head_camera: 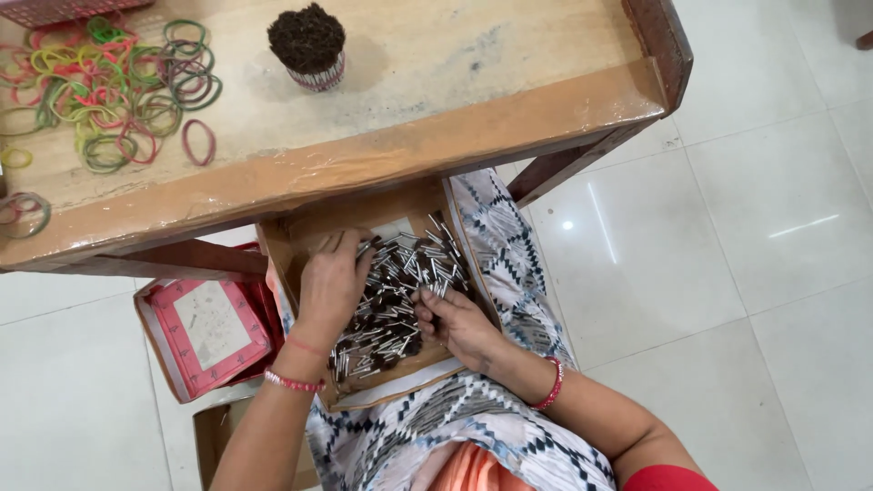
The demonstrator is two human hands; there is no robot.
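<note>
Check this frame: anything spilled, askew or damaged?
Nothing spilled. Rubber bands lie scattered loose on the table's left side; the bundled sticks stand upright. Both the left hand and right hand work in the cardboard tray of small metallic sticks.

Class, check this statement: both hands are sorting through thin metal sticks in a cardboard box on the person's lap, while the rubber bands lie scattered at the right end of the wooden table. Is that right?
Not quite. The head view shows the rubber bands scattered at the left end of the wooden table, not the right. The rest holds: the left hand and right hand are both in the thin metal sticks in the cardboard box on the lap.
</note>
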